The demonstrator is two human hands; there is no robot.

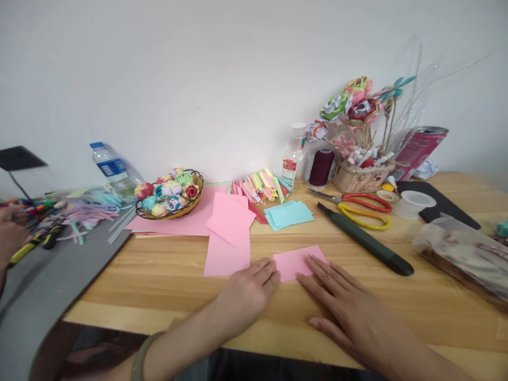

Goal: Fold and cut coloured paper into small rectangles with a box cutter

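A small pink paper rectangle (294, 262) lies flat on the wooden table near its front. At its left edge rests my left hand (248, 296), fingers pressed together, touching the paper's edge; whether it pinches it is hard to see. My right hand (349, 309) lies with fingers spread, its fingertips on the right part of the paper. Just behind and to the left are larger pink sheets (228, 251), overlapping each other. Light blue paper pieces (291, 214) sit behind the small rectangle.
Scissors (365, 211), a dark green cutter (369, 241) and a plastic-wrapped package (464, 259) lie to the right. Behind stand a basket of paper flowers (170, 211), folded strips (260, 188), a bottle (293, 156) and thread (321, 168). Another person's hand (11, 233) is at far left.
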